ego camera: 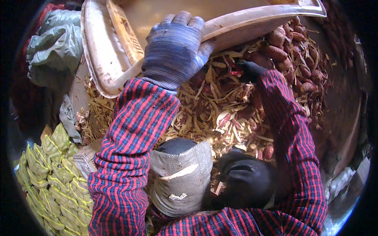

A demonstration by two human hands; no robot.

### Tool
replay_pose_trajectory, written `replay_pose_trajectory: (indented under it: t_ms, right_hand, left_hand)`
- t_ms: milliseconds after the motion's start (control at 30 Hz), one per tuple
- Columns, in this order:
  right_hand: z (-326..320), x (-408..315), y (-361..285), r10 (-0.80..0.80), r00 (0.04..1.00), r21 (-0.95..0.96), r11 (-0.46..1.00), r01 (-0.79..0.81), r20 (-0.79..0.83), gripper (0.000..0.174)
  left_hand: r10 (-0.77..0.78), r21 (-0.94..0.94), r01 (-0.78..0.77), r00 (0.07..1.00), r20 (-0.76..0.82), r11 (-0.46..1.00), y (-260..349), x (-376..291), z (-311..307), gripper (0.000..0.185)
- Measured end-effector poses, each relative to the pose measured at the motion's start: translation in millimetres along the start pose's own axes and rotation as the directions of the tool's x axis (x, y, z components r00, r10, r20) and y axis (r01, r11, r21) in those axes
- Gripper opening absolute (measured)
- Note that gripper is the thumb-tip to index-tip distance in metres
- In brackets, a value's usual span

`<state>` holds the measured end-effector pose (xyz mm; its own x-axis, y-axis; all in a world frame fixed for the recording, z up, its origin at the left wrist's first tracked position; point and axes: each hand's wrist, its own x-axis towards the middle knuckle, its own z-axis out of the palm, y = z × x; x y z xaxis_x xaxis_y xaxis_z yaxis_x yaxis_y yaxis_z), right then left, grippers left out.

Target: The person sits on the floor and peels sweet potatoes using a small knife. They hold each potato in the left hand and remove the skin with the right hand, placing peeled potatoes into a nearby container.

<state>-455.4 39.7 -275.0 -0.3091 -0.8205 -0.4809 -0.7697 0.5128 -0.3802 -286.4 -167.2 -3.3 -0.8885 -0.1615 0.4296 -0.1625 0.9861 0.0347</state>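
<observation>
My left hand [175,51], in a blue knitted work glove, grips the near rim of a large pale plastic tub [248,22]. Its fingers reach over the rim and its thumb lies at the outer side. In shadow to the right, my dark-gloved right hand [251,70] is low among sweet potatoes [273,53] and peelings. Something small and red [235,73] shows at its fingertips; whether the hand grips it is hidden. Pale peelings and cut pieces [230,121] cover the ground between my arms. A wooden-looking slatted bar [125,32] leans inside the tub.
Stacked yellow-green mesh sacks [56,188] fill the lower left. A crumpled pale green plastic bag [56,47] lies beside the tub. Woven sacking [181,180] covers one of my legs, with a dark boot or knee covering [248,180] to its right. More sweet potatoes [310,76] lie heaped at right.
</observation>
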Motion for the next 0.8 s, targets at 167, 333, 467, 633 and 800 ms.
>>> replay_pose_trajectory:
  t_ms: [167, 333, 467, 633, 800]
  right_hand:
    - [13, -35, 16, 0.058, 0.998, -0.005, 0.998, -0.058, 0.012, 0.037]
    - [16, -39, 22, 0.07, 0.998, -0.002, 0.998, -0.07, 0.004, 0.042]
    - [17, -44, 27, 0.092, 0.996, -0.008, 0.996, -0.092, 0.0, 0.045]
    - [15, -76, 21, 0.1, 0.995, 0.013, 0.995, -0.1, 0.029, 0.05]
    - [14, -124, 4, 0.152, 0.988, 0.091, 0.984, -0.154, 0.028, 0.055]
  left_hand:
    - [-0.005, -0.029, 0.006, 1.0, 0.019, 1.0, 1, 2, -4, 0.042]
    - [-0.002, -0.042, 0.002, 1.0, 0.007, 0.999, 1, 3, -5, 0.04]
    - [-0.007, -0.012, 0.007, 0.999, 0.034, 1.0, 0, 2, -4, 0.042]
    - [-0.037, -0.016, 0.038, 0.997, 0.069, 0.999, 0, -1, -3, 0.043]
    - [-0.081, 0.011, 0.08, 0.992, 0.097, 0.997, 1, 0, -4, 0.05]
